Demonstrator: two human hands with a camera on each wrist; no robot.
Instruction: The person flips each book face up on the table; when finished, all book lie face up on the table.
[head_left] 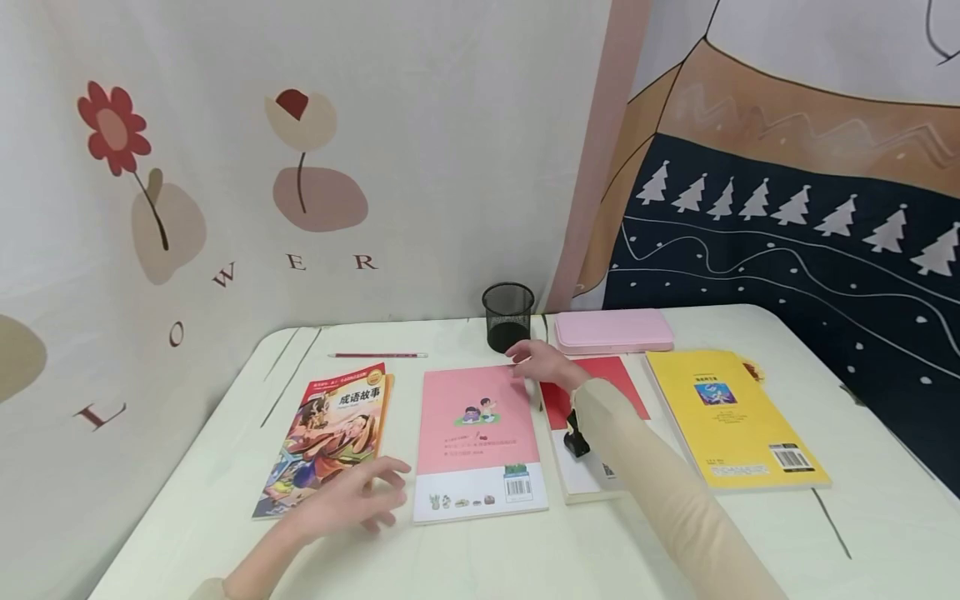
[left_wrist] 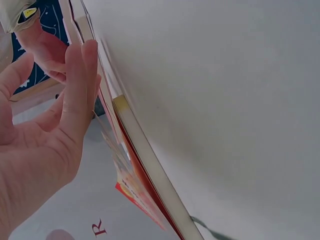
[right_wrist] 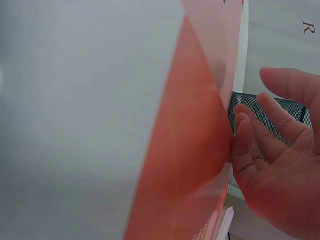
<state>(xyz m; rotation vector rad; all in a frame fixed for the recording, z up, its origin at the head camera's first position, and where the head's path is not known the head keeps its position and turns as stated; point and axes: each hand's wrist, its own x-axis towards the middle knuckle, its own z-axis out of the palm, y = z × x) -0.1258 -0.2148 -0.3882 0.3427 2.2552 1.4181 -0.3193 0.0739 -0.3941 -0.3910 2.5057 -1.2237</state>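
Observation:
My left hand (head_left: 347,502) hovers over the near right corner of a colourful picture-cover book (head_left: 337,442), its fingers loosely bent and holding nothing. In the left wrist view that hand (left_wrist: 55,120) has nothing between thumb and fingers. To its right lies a pink-and-white book (head_left: 476,425), back cover up. My right hand (head_left: 547,364) is above the far edge of a red-and-white book (head_left: 600,387), near the pink book's far right corner. The right wrist view shows the right hand (right_wrist: 285,150) with fingers relaxed and no object in them; whether its little-finger side touches a book I cannot tell.
A black mesh pen cup (head_left: 508,317) stands at the table's back, just beyond my right hand. Beside it lies a pink pencil case (head_left: 615,331). A yellow book (head_left: 735,425) lies at the right. A pencil (head_left: 378,356) lies behind the picture-cover book.

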